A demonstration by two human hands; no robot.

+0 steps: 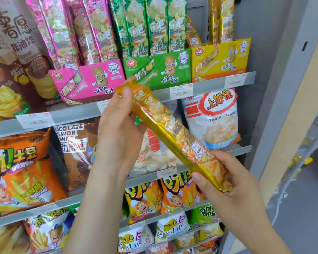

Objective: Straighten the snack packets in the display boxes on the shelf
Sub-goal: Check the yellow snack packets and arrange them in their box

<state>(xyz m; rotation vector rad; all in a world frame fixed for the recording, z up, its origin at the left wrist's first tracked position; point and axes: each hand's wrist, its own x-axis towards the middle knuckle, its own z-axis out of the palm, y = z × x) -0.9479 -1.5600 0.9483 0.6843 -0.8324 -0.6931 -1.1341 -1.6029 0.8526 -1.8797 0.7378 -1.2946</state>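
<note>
A long gold snack packet [170, 129] lies slantwise in front of the shelf, held at both ends. My left hand [117, 123] grips its upper end with the thumb on top. My right hand [226, 182] grips its lower end. On the top shelf stand three display boxes: pink [92, 83], green [160, 68] and yellow [222, 59]. Upright pink packets [75, 32] and green packets [149, 24] fill the first two boxes. The yellow box holds a few gold packets [222, 19] at its right and one leaning orange-gold packet [192, 33] at its left.
Lower shelves carry crisp bags: a white shrimp-flakes bag [218, 118], a chocolate-rings bag [75, 143], orange potato-stick bags [18, 171]. A grey shelf rail with price tags [180, 92] runs under the boxes. The grey shelf upright [275, 88] and a yellow wall stand at right.
</note>
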